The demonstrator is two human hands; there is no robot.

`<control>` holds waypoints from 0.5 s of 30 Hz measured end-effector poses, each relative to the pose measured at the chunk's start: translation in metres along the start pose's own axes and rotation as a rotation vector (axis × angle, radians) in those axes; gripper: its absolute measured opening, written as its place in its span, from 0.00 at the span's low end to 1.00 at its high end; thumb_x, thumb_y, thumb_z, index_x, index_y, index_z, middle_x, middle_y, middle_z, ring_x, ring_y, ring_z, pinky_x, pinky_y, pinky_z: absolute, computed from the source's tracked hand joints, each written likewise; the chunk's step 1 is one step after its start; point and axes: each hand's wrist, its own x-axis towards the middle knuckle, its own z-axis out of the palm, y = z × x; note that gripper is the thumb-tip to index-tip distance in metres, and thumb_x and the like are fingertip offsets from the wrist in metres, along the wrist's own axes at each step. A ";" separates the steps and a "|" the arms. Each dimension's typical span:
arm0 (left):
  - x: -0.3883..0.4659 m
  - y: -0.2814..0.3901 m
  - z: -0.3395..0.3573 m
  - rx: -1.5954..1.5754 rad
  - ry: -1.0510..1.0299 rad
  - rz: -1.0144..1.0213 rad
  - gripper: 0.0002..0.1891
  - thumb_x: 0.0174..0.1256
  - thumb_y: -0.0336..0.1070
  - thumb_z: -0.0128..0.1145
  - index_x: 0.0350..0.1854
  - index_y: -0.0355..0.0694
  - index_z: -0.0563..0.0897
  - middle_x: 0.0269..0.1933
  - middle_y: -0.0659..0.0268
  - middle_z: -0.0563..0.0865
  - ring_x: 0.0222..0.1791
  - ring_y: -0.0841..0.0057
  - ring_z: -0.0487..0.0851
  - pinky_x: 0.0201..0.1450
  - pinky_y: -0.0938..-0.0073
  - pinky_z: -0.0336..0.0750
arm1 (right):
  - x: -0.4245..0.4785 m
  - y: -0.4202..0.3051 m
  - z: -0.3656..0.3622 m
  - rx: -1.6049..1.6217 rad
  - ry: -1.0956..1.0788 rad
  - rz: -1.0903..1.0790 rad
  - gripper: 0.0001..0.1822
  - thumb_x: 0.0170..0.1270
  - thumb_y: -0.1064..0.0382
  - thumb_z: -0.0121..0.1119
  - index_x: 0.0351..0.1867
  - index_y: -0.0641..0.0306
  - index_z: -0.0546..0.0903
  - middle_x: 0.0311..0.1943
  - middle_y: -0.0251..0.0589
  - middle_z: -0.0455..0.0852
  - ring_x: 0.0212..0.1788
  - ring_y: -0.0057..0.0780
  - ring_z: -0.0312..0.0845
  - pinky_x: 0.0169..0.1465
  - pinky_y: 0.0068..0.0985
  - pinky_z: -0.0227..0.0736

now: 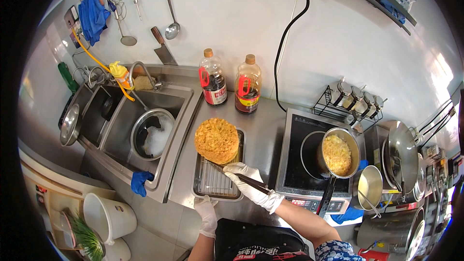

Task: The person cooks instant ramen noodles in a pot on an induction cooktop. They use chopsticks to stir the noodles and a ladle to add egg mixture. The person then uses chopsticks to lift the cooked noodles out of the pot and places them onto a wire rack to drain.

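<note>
My right hand, in a white glove, grips a pair of dark utensil handles, chopsticks or tongs. Their far ends meet the near edge of a round golden fried cake. The cake lies over the far part of a metal tray with a wire rack in it. At the tray's near rim is my left hand, also gloved, with its fingertips on the rim. A pot with a similar yellow mass stands on the induction cooker, its black handle towards me.
Two large sauce bottles stand behind the tray. To the left is a steel sink holding a bowl of suds. A second pot with a spoon, a wok and a spice-jar rack are at the right.
</note>
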 end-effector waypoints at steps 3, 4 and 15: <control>-0.001 0.000 0.000 -0.006 0.003 -0.002 0.15 0.62 0.20 0.47 0.52 0.32 0.70 0.43 0.62 0.80 0.30 0.76 0.81 0.25 0.79 0.81 | 0.000 0.000 -0.001 0.001 0.018 -0.011 0.09 0.62 0.61 0.60 0.39 0.64 0.83 0.39 0.44 0.85 0.41 0.37 0.83 0.45 0.25 0.78; -0.001 0.001 0.000 -0.003 0.007 -0.008 0.15 0.62 0.20 0.47 0.51 0.32 0.71 0.43 0.62 0.80 0.30 0.76 0.81 0.25 0.79 0.81 | -0.001 -0.002 -0.003 0.001 0.021 -0.001 0.09 0.62 0.62 0.60 0.39 0.64 0.83 0.39 0.44 0.85 0.41 0.37 0.83 0.45 0.25 0.78; -0.003 0.003 0.000 0.000 0.000 -0.010 0.13 0.63 0.20 0.48 0.50 0.31 0.72 0.40 0.62 0.80 0.28 0.76 0.81 0.25 0.77 0.82 | 0.007 -0.003 -0.012 0.237 0.074 0.063 0.06 0.60 0.69 0.62 0.37 0.68 0.84 0.36 0.43 0.86 0.39 0.30 0.82 0.47 0.23 0.76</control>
